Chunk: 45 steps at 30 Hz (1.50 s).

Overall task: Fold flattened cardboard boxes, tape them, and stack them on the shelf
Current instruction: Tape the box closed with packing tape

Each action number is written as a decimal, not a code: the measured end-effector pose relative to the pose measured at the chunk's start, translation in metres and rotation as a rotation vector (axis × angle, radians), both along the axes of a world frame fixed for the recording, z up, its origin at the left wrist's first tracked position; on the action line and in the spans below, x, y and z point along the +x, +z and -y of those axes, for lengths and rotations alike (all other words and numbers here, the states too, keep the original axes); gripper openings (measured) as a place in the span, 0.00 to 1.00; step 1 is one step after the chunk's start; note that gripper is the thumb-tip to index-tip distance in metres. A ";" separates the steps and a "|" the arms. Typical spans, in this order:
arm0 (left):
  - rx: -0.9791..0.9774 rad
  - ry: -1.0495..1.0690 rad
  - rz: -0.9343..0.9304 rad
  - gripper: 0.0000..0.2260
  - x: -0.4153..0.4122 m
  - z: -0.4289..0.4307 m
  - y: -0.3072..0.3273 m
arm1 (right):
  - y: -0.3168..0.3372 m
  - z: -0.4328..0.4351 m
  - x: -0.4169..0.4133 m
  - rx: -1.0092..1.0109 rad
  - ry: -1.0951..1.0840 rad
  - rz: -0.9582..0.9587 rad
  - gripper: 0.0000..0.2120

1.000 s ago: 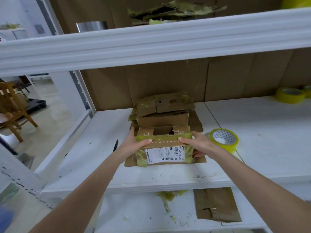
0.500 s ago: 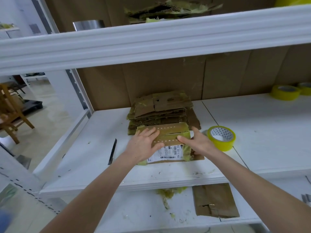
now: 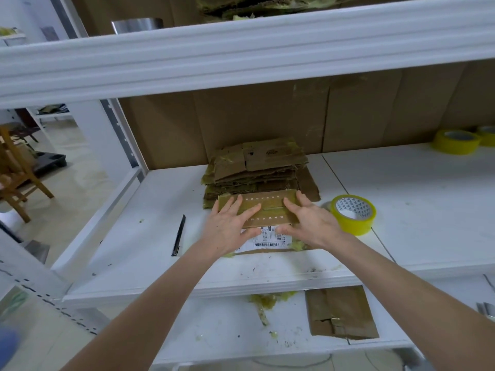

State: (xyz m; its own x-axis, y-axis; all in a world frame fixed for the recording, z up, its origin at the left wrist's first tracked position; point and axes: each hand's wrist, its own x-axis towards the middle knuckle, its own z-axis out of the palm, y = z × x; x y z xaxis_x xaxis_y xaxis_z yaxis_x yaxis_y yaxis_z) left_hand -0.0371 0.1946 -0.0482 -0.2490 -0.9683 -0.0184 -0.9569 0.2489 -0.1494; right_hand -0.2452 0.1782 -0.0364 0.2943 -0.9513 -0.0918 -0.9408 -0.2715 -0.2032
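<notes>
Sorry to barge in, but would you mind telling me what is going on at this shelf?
A person presses the left hand and right hand flat on the closed top flaps of a small cardboard box on the white shelf. A stack of flattened cardboard lies just behind it. A yellow tape roll sits untouched beside the right hand.

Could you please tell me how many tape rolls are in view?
3: the near roll beside the right hand, a second roll at the shelf's far right, a third roll beyond it, partly cropped. Others may be hidden.
</notes>
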 end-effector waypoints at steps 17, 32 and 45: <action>-0.075 0.080 -0.062 0.31 -0.010 -0.008 -0.005 | 0.002 -0.005 0.004 -0.097 0.080 -0.014 0.35; -0.034 0.105 -0.110 0.31 -0.008 -0.011 0.007 | -0.036 0.019 -0.092 -0.099 -0.362 -0.076 0.18; -0.008 0.174 -0.324 0.36 0.002 -0.006 0.007 | 0.094 0.023 0.032 0.168 -0.019 0.694 0.20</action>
